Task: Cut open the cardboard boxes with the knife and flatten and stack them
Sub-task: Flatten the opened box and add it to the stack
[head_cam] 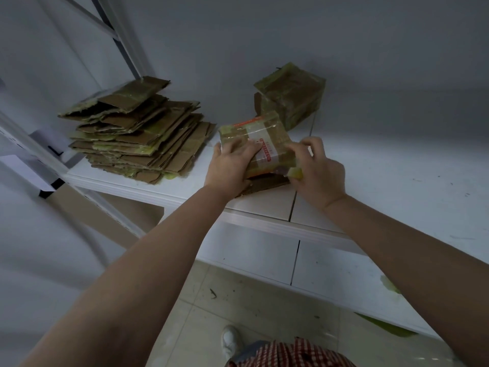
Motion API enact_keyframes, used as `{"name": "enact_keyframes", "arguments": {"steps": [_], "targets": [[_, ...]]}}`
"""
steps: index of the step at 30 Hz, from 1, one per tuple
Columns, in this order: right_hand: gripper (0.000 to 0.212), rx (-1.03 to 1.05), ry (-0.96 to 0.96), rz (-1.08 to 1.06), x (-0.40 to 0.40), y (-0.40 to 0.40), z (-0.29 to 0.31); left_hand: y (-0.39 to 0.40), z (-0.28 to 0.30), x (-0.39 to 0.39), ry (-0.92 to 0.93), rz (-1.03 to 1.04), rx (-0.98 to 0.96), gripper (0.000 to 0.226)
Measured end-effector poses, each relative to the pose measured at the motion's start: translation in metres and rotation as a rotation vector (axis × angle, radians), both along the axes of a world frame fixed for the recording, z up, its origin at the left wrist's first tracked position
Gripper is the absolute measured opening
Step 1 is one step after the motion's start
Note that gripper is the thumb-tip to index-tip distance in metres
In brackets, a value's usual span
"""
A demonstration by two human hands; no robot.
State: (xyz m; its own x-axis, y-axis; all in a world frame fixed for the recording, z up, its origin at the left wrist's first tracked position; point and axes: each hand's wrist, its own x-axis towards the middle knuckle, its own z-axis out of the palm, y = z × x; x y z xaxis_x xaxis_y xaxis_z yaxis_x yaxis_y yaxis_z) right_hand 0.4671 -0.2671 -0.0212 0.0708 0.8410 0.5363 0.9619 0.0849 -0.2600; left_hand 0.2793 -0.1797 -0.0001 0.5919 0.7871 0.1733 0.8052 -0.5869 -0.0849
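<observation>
A taped cardboard box with a white and red label strip lies on the white table in the middle of the head view. My left hand lies flat on its near left part, fingers straight, pressing down. My right hand grips the box's right edge, fingers curled, with a scrap of yellowish tape by the thumb. A tall stack of flattened cardboard sits to the left. Another taped box stands upright behind. No knife is visible.
A white metal shelf frame rises at the far left, close to the wall. The table's front edge runs diagonally below my hands. Scraps of yellow tape lie on the table at the near right. Tiled floor and my shoe show below.
</observation>
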Motion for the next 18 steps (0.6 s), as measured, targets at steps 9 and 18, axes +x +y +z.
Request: {"name": "enact_keyframes", "arguments": {"steps": [9, 18], "targets": [[0.056, -0.117, -0.172, 0.010, -0.002, 0.018, 0.007, -0.001, 0.000, 0.000, -0.078, -0.084, 0.016, 0.079], [0.049, -0.166, -0.099, 0.017, 0.007, 0.015, 0.011, -0.003, 0.024, 0.006, 0.005, -0.130, -0.128, 0.092]]}}
